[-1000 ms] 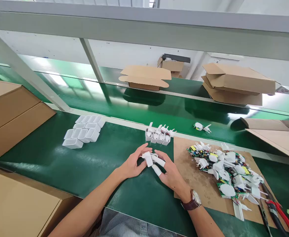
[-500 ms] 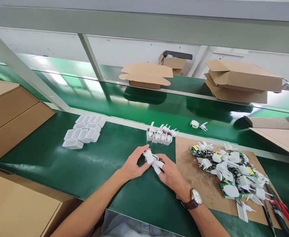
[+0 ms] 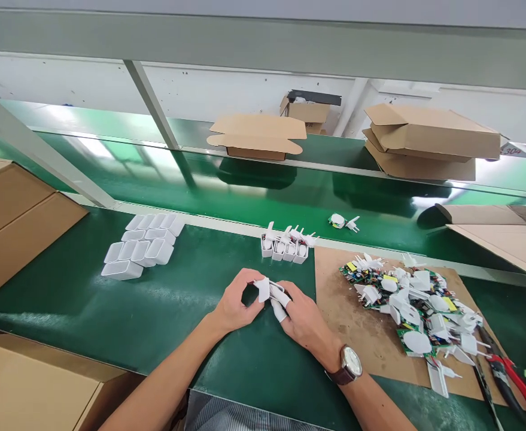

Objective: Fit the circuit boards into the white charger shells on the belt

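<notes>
My left hand (image 3: 239, 303) pinches a white plastic charger part (image 3: 263, 290) between thumb and fingertips, above the green bench. My right hand (image 3: 306, 317), with white finger cots on thumb and index finger, closes on the other side of the same part. The fingers cover much of it, so its inside cannot be made out. Just beyond the hands stands a row of white charger housings (image 3: 285, 250) with plug pieces lying across their tops. Off to the left are several open white housings (image 3: 122, 270). A pile of circuit boards and white plug parts (image 3: 417, 342) lies to the right.
The pile rests on a cardboard sheet (image 3: 334, 335). Red-handled pliers (image 3: 509, 377) and a dark slim tool lie at its right edge. A loose board (image 3: 337, 221) and a plug (image 3: 352, 224) sit on the green conveyor. Cardboard boxes (image 3: 20, 371) flank the left side; others stand behind.
The white charger part has turned a little between the fingers of both hands. The view has shifted slightly to the right. Nothing has been put down or picked up.
</notes>
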`<state>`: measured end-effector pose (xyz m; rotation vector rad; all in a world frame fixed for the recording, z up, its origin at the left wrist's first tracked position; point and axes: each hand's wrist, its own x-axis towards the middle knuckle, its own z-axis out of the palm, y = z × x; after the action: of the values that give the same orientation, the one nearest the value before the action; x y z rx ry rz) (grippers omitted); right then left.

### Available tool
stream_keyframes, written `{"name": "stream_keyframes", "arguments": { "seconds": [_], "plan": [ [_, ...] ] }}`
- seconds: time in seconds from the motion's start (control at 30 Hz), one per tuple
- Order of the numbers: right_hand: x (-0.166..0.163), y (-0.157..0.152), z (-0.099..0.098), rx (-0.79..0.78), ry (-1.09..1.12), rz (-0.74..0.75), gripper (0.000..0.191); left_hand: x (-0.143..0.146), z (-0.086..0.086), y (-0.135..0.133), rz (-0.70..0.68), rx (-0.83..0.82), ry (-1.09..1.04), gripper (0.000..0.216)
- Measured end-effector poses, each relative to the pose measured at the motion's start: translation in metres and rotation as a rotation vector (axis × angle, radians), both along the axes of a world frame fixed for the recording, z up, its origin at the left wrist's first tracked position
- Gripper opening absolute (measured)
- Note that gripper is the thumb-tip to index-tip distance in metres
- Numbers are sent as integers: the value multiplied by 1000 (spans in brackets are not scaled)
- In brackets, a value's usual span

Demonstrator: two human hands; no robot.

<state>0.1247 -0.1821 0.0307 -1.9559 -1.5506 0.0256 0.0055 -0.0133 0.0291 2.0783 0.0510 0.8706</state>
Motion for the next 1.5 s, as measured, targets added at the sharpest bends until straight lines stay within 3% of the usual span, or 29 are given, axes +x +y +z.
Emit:
{"name": "stream_keyframes", "arguments": {
  "seconds": [0.1, 0.4, 0.47, 0.57, 0.63, 0.73, 0.97, 1.07, 1.17, 1.27, 1.37, 1.43, 1.5],
  "plan": [
    [-1, 2, 0, 13, -7, 3, 35, 0, 0, 1, 3, -3, 12, 30],
    [4, 1, -3, 77, 252, 25, 31, -3, -3, 1, 37, -22, 92, 30],
    [3, 4, -4, 134, 496, -25, 28, -4, -4, -1, 51, -32, 91, 50],
    [0, 8, -4, 150, 1066, -77, 33, -5, -4, -7, -2, 37, 70, 83],
    [-3, 10, -3, 121, 1365, -60, 39, -4, -3, -11, -23, 107, 33, 80],
    [-6, 11, 1, 120, 1536, -56, 40, -2, -2, -15, 9, 155, 21, 69],
    [-5, 12, -1, 108, 1494, -84, 43, -2, -2, -14, 36, 171, 26, 64],
    [-8, 12, -4, 236, 1296, -128, 43, -3, -1, -15, 30, 235, 10, 69],
    [-12, 11, -2, 332, 1012, -75, 37, -2, -4, -14, 150, 257, 55, 65],
    [-10, 9, -1, 368, 830, -79, 29, 2, -9, 0, 305, 132, 126, 66],
    [8, 8, -8, 443, 772, -320, 36, 13, -11, 29, 402, -96, 175, 75],
    [26, 9, -16, 447, 779, -472, 49, 23, -12, 50, 416, -258, 246, 79],
    [45, 10, -23, 423, 798, -504, 60, 35, -14, 66, 349, -378, 313, 82]
  ]
}}
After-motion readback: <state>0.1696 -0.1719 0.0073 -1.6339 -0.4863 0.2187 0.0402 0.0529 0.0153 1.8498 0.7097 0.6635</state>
